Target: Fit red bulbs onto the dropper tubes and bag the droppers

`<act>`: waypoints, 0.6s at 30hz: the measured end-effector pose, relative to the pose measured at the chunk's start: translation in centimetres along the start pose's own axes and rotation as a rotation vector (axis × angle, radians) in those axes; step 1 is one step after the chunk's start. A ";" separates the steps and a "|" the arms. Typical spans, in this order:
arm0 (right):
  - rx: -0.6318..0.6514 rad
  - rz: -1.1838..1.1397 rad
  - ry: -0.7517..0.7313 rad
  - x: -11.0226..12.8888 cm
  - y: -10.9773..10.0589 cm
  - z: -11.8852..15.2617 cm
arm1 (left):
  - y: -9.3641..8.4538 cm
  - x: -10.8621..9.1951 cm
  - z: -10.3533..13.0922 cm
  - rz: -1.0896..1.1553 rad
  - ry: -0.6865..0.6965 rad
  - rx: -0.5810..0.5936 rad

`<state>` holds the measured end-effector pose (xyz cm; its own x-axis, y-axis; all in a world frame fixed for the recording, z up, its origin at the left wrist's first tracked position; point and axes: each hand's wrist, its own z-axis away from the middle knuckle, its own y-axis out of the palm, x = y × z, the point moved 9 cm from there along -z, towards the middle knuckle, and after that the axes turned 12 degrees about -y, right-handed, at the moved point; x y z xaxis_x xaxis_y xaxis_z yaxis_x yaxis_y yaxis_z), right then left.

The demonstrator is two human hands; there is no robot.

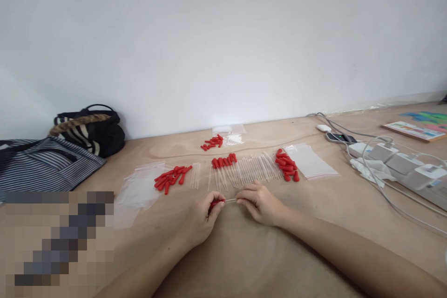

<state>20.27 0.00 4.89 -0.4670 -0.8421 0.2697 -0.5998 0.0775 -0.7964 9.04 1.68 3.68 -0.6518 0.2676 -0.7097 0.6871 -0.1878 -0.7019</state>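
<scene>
Between finger and thumb, my left hand (200, 219) pinches a red rubber dropper bulb (218, 202). A thin clear dropper tube (231, 200) runs from the bulb to my right hand (262, 206), whose fingertips close on its other end. How deep the tube sits in the bulb is hidden by my fingers. Just beyond my hands lie several droppers with red bulbs fitted (223, 162), beside a row of bare clear tubes (256, 169). A pile of loose red bulbs (286, 166) lies to the right. Another bulb pile (171, 179) is at the left, beside a few clear tubes (195, 176).
Clear plastic bags (138, 188) lie left, and a zip bag (310, 162) lies right. Farther back are small red bulbs (212, 142). A power strip with chargers (401, 160) and cables occupies the right side. A striped bag (49, 163) and black bag (111, 132) stand left.
</scene>
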 end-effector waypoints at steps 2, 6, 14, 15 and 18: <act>-0.004 0.004 0.006 -0.1 0.1 0.0 | 0.1 0.3 -0.1 0.013 -0.018 0.015; -0.010 0.013 0.014 -0.1 0.2 -0.1 | 0.1 0.9 -0.2 0.031 -0.026 0.006; -0.024 -0.002 -0.006 0.3 0.5 -0.2 | 0.1 0.5 -0.2 0.027 -0.015 -0.006; -0.029 -0.012 0.000 0.3 0.5 -0.3 | 0.1 0.4 -0.2 0.028 -0.008 -0.010; -0.046 -0.060 0.016 0.3 0.4 -0.4 | 0.0 0.2 -0.1 0.029 -0.003 -0.012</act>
<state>19.65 0.00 4.86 -0.4394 -0.8372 0.3257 -0.6562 0.0515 -0.7529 8.97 1.86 3.52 -0.6326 0.2593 -0.7298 0.7095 -0.1840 -0.6803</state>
